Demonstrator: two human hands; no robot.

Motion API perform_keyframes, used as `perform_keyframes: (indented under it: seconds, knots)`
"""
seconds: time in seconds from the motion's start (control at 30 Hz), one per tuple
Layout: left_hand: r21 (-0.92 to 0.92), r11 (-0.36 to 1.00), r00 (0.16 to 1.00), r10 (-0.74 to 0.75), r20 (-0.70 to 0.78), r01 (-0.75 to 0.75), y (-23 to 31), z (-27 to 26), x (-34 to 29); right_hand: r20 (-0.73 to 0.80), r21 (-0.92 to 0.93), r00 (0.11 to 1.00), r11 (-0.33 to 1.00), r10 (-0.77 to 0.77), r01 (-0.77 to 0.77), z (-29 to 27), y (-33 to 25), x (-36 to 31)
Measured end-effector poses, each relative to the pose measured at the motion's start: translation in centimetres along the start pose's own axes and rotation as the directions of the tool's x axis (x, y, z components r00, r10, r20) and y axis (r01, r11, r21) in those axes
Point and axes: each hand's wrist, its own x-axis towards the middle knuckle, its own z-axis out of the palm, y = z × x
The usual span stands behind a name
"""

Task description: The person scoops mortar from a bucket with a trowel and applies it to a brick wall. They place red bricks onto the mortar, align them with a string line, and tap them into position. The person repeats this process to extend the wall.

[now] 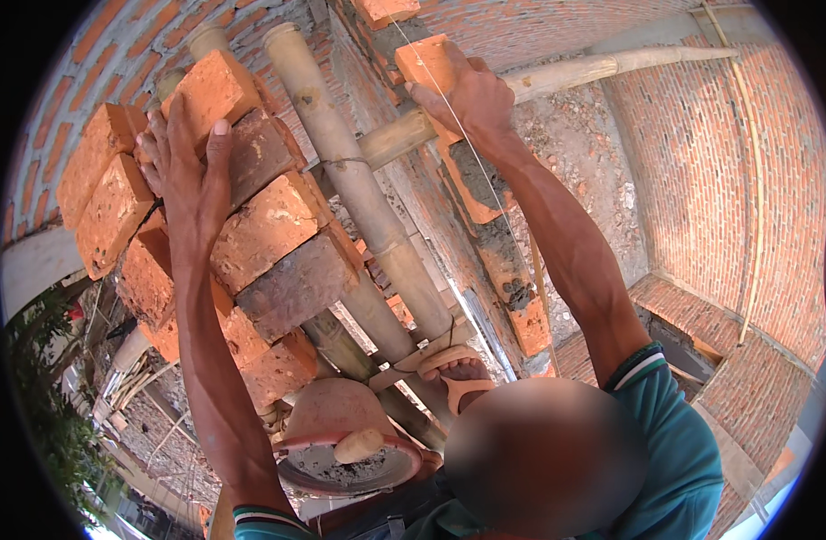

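An orange brick (213,94) tops the stack at the left, and my left hand (189,162) is on it, thumb against its near face and fingers along its left end. My right hand (476,101) grips another orange brick (424,61) over the narrow brick wall (530,326) in the middle. That brick lies close to a taut thin string (473,144) running along the wall. Grey mortar (478,175) covers part of the wall's top nearer to me. The underside of the right-hand brick is hidden.
Bamboo poles (363,207) lie between stack and wall; a crossing pole (602,67) passes beyond my right hand. A bucket (336,409) and a bowl of mortar (377,472) with a rounded handle sit near my sandalled foot (462,373). Tall brick walls (710,162) rise at right.
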Motion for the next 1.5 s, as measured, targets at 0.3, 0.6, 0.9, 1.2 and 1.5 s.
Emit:
perform_keyframes:
  seconds: [0.3,0.6,0.9,1.2,1.5]
  knots:
    - [-0.007,1.000,1.000,0.022,-0.017,-0.022,-0.2,0.2,0.0,0.056,0.007,0.998,0.999,0.043,-0.043,0.0,-0.1,0.0]
    - [0.015,1.000,0.999,0.028,-0.037,-0.027,-0.5,0.6,0.1,0.070,0.056,0.997,0.998,0.017,-0.021,-0.6,-0.1,-0.4]
    - [-0.099,0.992,0.995,-0.072,0.068,0.078,0.5,-1.0,0.2,-0.415,0.239,0.910,0.966,0.010,0.098,-7.0,-0.1,0.1]
    - [-0.264,0.964,0.995,0.049,0.088,-0.025,4.5,-9.0,-2.9,0.194,0.805,0.137,0.238,-0.971,0.544,-16.5,-15.0,-21.9]
    - [-0.024,0.996,0.925,0.089,0.370,-0.086,2.1,-23.1,-16.0,-0.237,0.843,0.619,0.158,-0.749,0.514,-16.5,-13.2,-18.9]
